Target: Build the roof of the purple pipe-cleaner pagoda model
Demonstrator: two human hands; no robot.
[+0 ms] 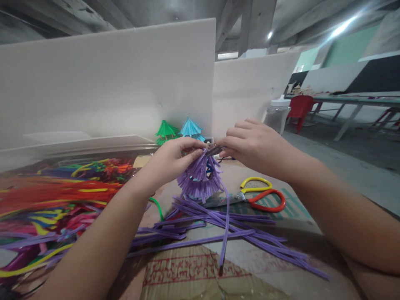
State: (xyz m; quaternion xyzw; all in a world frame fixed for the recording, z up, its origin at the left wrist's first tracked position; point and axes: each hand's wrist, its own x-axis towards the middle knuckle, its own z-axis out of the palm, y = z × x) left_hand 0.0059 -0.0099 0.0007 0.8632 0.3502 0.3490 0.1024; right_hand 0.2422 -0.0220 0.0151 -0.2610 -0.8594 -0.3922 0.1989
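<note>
A tiered purple pipe-cleaner cone (201,181), shaped like a small pagoda roof, stands in the middle of the cardboard. My left hand (179,156) pinches it near the top from the left. From the right, my right hand (250,139) grips a small dark metal tool that looks like pliers (214,150), its tip against the cone's peak. The fingers hide most of this tool. One long purple pipe cleaner (225,225) hangs from the cone's right side. Loose purple pipe cleaners (262,239) lie in front, and scissors (242,196) with yellow and red handles lie just beside the cone.
Bundles of coloured pipe cleaners (59,191) cover the left side. Behind my hands stand a green cone (167,130) and a blue cone (190,127), in front of a white board (109,83). A clear bottle (277,114) stands back right, with a red chair (300,109) beyond.
</note>
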